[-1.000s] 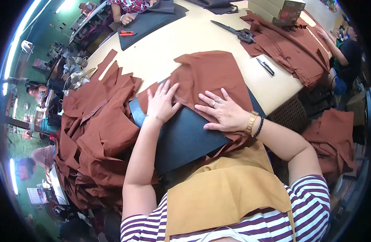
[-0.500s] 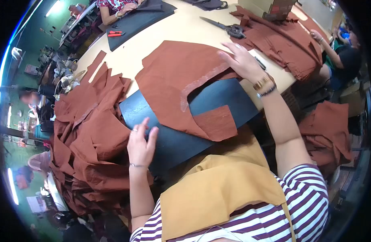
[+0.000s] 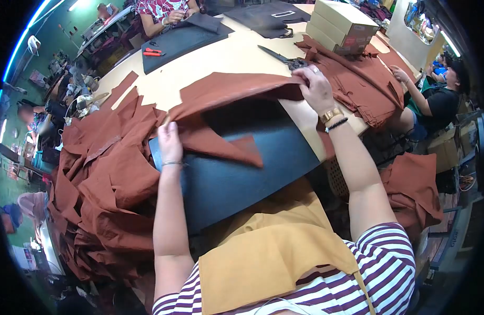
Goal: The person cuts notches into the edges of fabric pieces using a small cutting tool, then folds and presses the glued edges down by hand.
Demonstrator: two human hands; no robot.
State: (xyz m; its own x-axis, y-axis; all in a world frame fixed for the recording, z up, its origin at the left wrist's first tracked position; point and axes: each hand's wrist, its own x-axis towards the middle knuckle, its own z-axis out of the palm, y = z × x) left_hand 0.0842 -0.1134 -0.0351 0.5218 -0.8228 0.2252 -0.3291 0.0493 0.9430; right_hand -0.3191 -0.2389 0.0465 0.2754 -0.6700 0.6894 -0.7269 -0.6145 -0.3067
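Observation:
A rust-brown fabric piece is lifted and stretched between my two hands, bowed over a dark board. My left hand pinches its left edge near the board's corner. At the far right end of the piece, my right hand grips another edge between thumb and fingers. A loose flap of the fabric hangs down onto the board. Beside my left hand lies a large crumpled heap of the same brown fabric.
Large scissors lie beyond my right hand, near stacked brown fabric and a cardboard box. Across the table, a person works on dark cloth beside a red-handled tool. Another person sits at the right. More brown fabric hangs lower right.
Both hands have closed on the fabric, which lay flat on the board before. Its near side is now raised and has moved away from me, baring more of the board.

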